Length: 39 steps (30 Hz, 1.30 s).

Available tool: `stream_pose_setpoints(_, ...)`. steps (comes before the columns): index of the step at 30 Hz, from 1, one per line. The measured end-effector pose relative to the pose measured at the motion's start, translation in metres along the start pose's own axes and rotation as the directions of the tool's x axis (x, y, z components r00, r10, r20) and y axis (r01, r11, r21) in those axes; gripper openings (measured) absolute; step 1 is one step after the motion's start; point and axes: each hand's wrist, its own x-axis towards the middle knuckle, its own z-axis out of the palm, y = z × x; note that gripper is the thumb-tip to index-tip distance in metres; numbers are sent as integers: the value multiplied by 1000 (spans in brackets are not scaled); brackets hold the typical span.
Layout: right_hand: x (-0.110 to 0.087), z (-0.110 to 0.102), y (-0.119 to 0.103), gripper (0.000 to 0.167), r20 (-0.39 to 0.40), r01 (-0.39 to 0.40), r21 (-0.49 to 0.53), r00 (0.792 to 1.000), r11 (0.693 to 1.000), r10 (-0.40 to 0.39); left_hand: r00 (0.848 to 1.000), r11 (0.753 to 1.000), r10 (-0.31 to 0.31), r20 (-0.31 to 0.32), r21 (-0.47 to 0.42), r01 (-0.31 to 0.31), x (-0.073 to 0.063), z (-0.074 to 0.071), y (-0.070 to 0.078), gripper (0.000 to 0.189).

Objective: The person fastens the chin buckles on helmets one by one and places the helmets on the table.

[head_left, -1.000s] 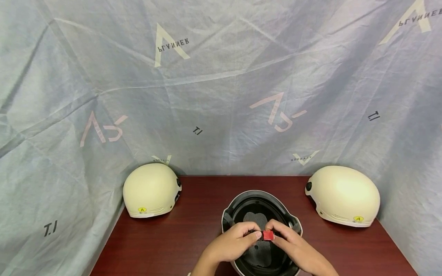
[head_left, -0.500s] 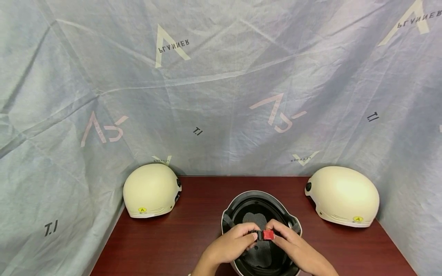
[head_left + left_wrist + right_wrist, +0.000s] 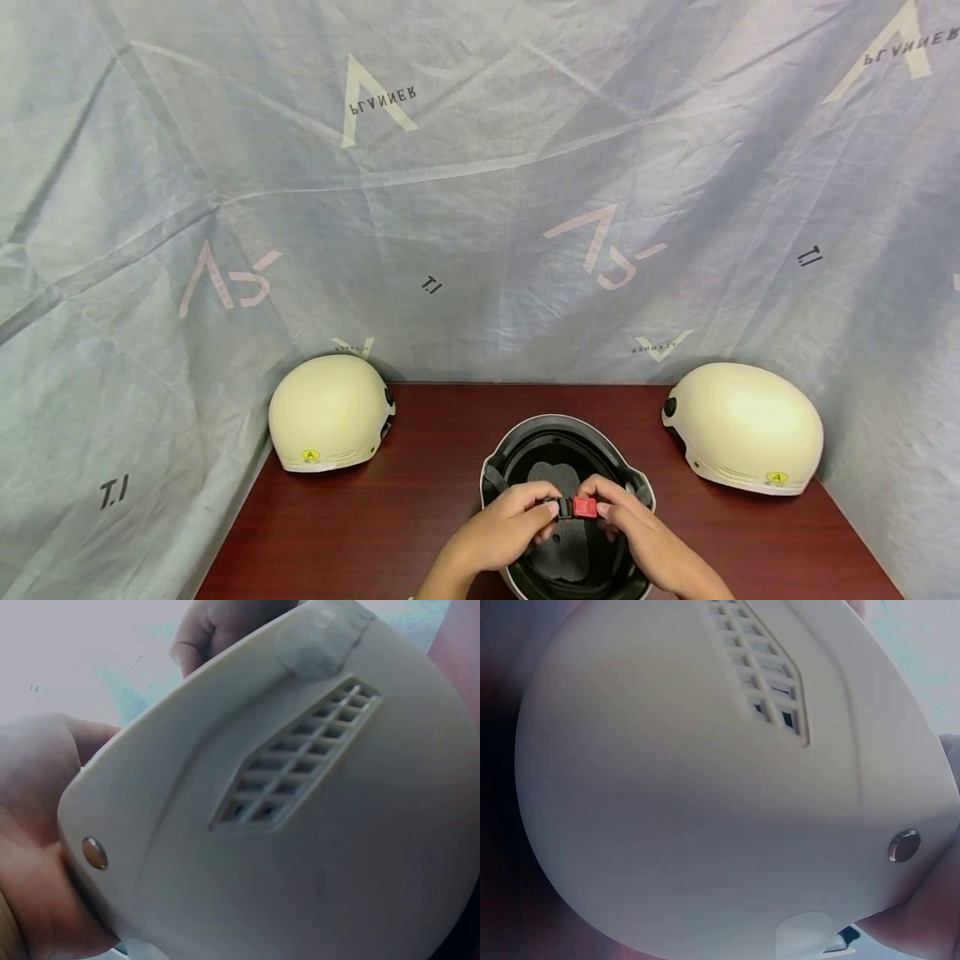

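- Both forearms rise from the bottom edge and slant inward, so the hands meet above the upturned helmet [image 3: 557, 422].
- The left hand [image 3: 502, 529] is narrow, thumb and forefinger pinching the black buckle part [image 3: 565, 507].
- The right hand [image 3: 637, 533] mirrors it, its thumb and curled forefinger gripping the red buckle part [image 3: 585, 507] at the outer end.
- The two buckle parts sit end to end over the helmet's opening; I cannot tell whether they are latched.
- The helmet lies crown down on the dark red bench [image 3: 375, 517], its grey mesh padding [image 3: 558, 558] showing below the fingers.
- A dark strap [image 3: 495, 477] runs along its left inner side.
- In both wrist views the pale shell, with its vent grille [image 3: 300, 754] and round rivet [image 3: 94, 853], hides the buckle.
- Farther back, well apart, stand a left cream helmet [image 3: 327, 412] and a right cream helmet [image 3: 750, 425].
- Behind them hangs a creased grey sheet [image 3: 480, 167] with printed lettering.
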Motion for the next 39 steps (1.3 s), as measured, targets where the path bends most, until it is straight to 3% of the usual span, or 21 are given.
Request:
stream_pose_setpoints(16, -2, 0, 2, 27, 23, 39, 37, 999, 999, -40, 1000, 1000, 13, 16, 1, -13, 1, 0, -1, 21)
stream_pose_setpoints(24, -3, 2, 0, 28, 29, -15, 18, 999, 1000, 14, 1000, 1000, 16, 4, 18, -16, 1, 1, -2, 20)
stream_pose_setpoints(31, -1, 4, 5, 27, -27, 18, -42, 999, 999, -19, 1000, 999, 4, -21, 34, -3, 0, 3, -2, 22)
stream_pose_setpoints(39, 1, 4, 5, 27, -7, -29, -27, 1000, 999, 29, 999, 997, -16, -48, 68, 20, -2, 3, -5, 23)
